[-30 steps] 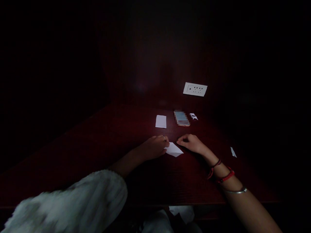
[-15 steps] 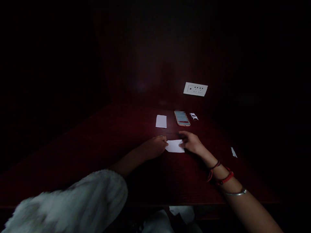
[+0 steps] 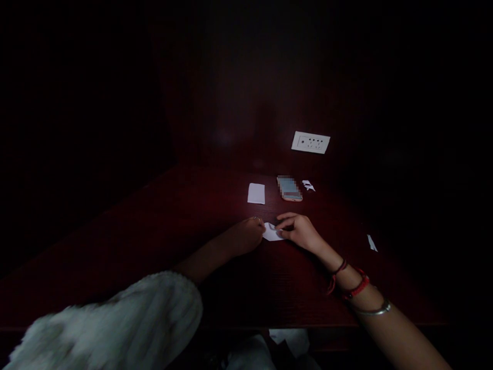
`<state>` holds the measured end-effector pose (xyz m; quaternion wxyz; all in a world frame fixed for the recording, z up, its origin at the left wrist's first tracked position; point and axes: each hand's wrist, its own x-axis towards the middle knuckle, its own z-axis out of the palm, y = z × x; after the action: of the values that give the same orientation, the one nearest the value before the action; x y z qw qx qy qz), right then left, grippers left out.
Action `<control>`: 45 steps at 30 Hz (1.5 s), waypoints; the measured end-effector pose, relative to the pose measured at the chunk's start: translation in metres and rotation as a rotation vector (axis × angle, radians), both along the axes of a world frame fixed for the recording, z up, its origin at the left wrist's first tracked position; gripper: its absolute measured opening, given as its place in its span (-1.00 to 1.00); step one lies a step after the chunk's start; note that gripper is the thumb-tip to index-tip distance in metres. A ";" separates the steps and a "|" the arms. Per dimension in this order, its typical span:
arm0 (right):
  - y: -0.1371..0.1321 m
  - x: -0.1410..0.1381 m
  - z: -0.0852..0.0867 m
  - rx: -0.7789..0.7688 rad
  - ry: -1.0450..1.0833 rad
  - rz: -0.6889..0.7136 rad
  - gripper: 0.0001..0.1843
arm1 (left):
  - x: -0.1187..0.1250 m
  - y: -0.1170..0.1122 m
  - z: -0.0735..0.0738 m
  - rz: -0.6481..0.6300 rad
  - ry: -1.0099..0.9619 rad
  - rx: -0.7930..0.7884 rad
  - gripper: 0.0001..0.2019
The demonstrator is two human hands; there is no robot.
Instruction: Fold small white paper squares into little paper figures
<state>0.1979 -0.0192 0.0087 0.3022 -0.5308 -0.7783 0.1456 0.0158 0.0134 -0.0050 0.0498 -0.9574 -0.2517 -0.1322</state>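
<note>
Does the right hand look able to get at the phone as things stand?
Probably yes: the phone lies a little beyond the right hand, and I see nothing blocking the way. That hand's fingertips are at the white paper, though, so it would likely have to leave that first.

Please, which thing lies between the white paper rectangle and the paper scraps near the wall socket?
In the head view, a phone lies between the white paper rectangle and the paper scraps, touching neither.

Phone [image 3: 289, 188] (pixelated) nr wall skt [image 3: 310, 142]
</note>
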 end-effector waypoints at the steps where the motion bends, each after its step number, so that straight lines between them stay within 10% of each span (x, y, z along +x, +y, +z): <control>1: -0.001 0.000 0.001 -0.003 -0.018 0.038 -0.79 | 0.000 -0.001 0.000 0.003 0.010 0.016 -0.79; 16: -0.007 -0.003 0.009 0.139 -0.313 0.385 -0.68 | 0.004 -0.004 -0.002 0.035 0.056 0.083 -0.80; 45: -0.014 0.002 0.018 0.022 -0.226 0.424 -0.72 | -0.003 0.001 -0.002 -0.042 0.007 -0.079 -0.78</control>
<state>0.2002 -0.0329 0.0264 0.1818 -0.3652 -0.9027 0.1368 0.0126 0.0139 -0.0067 0.0099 -0.9642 -0.2364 -0.1198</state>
